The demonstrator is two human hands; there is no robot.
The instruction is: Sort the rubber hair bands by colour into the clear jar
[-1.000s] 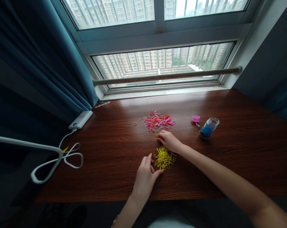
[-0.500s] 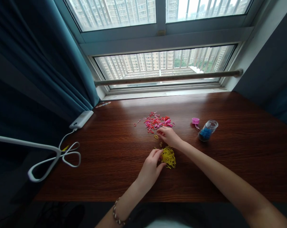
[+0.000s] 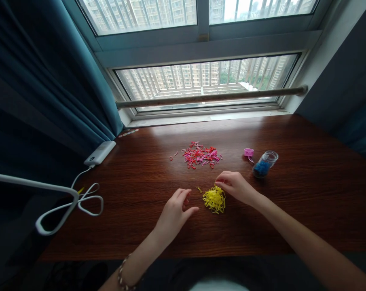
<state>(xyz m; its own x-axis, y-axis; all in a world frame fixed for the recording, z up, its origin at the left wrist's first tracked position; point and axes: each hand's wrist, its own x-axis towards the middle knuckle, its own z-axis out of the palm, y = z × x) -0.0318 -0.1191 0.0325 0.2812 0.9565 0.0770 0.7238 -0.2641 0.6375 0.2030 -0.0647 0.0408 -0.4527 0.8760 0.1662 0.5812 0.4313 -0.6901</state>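
A small heap of yellow rubber bands [image 3: 214,200] lies on the brown wooden table near its front. To its left, my left hand [image 3: 176,210] is open and holds nothing, thumb and fingers apart and not touching the heap. One loose yellow band [image 3: 199,189] lies between that hand and the heap. At the heap's far edge, my right hand [image 3: 233,185] has its fingertips closed together, with a bit of yellow band at the tips. Farther back is a spread pile of red and pink rubber bands [image 3: 201,155].
To the right, a glass jar [image 3: 265,164] with blue contents leans, a pink plastic piece [image 3: 248,152] beside it. A white device [image 3: 100,153] with a looped white cable [image 3: 93,198] is at left. Window and metal rail [image 3: 211,97] lie beyond the table [image 3: 134,226].
My right hand has drawn back from the red and pink pile to the yellow heap. My left hand has moved left off the heap. Yellow bands that lay between the piles are gone from there.
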